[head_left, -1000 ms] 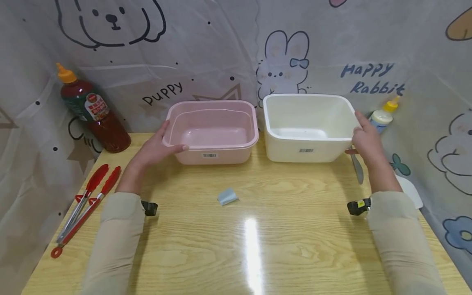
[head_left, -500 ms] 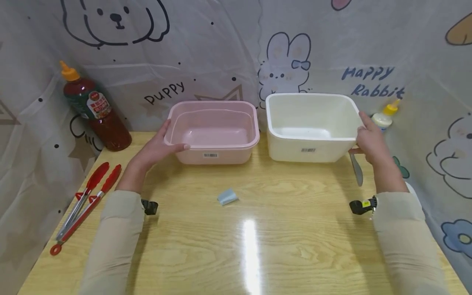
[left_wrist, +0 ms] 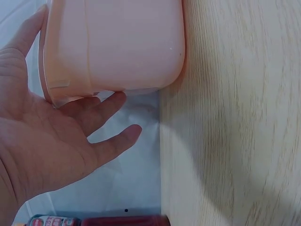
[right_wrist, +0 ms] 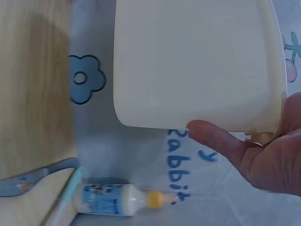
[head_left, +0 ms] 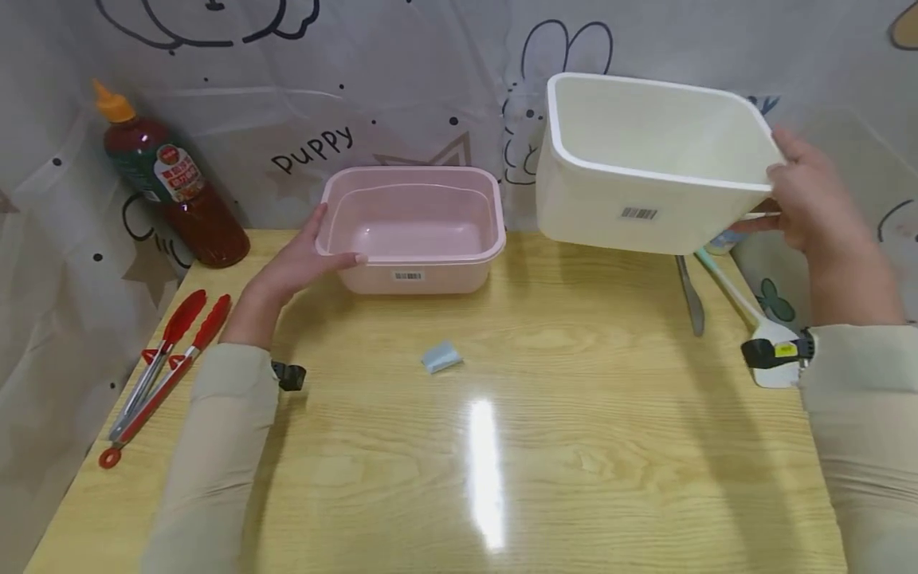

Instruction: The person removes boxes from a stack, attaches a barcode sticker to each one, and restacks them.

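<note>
My right hand (head_left: pixel 817 191) grips the right end of a white plastic basin (head_left: pixel 624 195), which is raised off the table and tilted, its right end nearer me. In the right wrist view, the thumb (right_wrist: pixel 216 139) presses on the basin's outer wall. My left hand (head_left: pixel 290 267) holds the left end of a pink plastic basin (head_left: pixel 437 275) standing on the table, its thumb at the front rim. The left wrist view shows other fingers (left_wrist: pixel 106 110) against the basin's side, with one finger clear of it. No contents show inside either basin.
Red-tipped tongs (head_left: pixel 161 375) and a red sauce bottle (head_left: pixel 175 183) are at the left. A knife (head_left: pixel 690 299), a spatula (head_left: pixel 742 299) and a yellow-capped bottle (right_wrist: pixel 110 199) lie or stand at the right. A small pale blue packet (head_left: pixel 441 357) lies mid-table. Printed cloth lines the back.
The right hand has lifted the white basin from the table, moving it up and to the right. The left hand stays on the pink basin. The head view has shifted slightly.
</note>
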`<state>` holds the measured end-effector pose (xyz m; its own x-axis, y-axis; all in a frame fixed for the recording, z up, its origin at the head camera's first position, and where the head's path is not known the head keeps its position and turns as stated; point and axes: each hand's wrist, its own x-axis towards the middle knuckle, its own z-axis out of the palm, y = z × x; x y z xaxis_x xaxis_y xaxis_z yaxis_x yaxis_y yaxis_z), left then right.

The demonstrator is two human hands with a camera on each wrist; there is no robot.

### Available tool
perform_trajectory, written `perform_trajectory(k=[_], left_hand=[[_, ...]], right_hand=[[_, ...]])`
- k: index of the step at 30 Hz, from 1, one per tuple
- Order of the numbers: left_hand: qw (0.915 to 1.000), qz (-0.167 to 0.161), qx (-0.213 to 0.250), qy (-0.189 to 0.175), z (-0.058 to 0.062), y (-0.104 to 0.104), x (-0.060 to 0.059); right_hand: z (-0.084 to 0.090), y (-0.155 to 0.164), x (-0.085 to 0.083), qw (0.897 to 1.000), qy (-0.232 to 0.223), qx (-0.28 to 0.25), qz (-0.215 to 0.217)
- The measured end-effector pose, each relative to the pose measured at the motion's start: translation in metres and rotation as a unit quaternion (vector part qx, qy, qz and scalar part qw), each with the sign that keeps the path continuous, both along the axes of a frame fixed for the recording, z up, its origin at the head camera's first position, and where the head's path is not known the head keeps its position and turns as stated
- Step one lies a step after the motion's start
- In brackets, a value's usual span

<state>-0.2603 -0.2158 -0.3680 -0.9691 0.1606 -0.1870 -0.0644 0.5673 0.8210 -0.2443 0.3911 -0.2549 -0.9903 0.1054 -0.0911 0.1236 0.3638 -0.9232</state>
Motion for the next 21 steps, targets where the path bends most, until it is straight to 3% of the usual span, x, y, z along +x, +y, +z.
perform_trajectory(k=[14, 21], left_hand=[[0.9998, 0.008, 0.018, 0.006, -0.003, 0.022, -0.004], [0.9994, 0.015, 0.027, 0.012, -0.005, 0.038, -0.007]], right_hand=[[0.058, -0.052, -0.011, 0.998, 0.005, 0.005, 0.069], [0.063, -0.105, -0.014, 0.994, 0.016, 0.045, 0.1]])
